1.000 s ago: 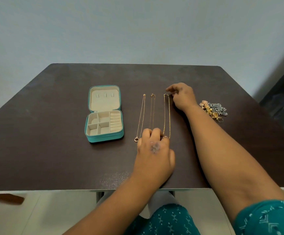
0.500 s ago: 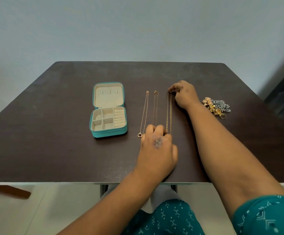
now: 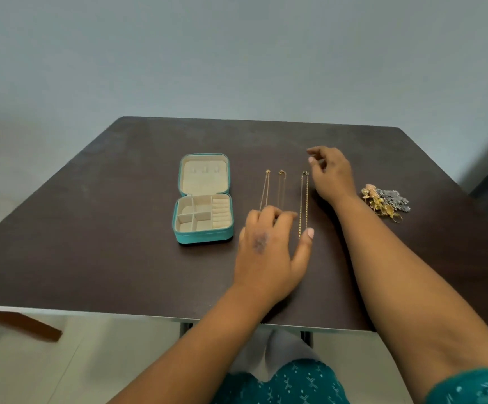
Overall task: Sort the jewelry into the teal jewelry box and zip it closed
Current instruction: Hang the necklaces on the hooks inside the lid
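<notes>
**Here, both hands are near the chains and hold nothing**

Here the teal box (image 3: 202, 199) lies open on the dark table (image 3: 91, 228), its lid flat toward the far side, and its cream compartments show. Just right of the box three thin chains lie straight and side by side: the left chain (image 3: 265, 188), the middle chain (image 3: 280, 188) and the right chain (image 3: 304, 202).

The left hand (image 3: 269, 252) is over the near ends of the left and middle chains and covers them. Its fingers are spread and rather straight, and its thumb tip is just beside the near end of the right chain. I cannot tell if the fingers touch the chains.

The right hand (image 3: 328, 176) is just right of the far end of the right chain, with loosely curled fingers, gripping nothing. A heap of gold and silver jewelry (image 3: 387, 199) lies on the table further right, apart from this hand.
</notes>
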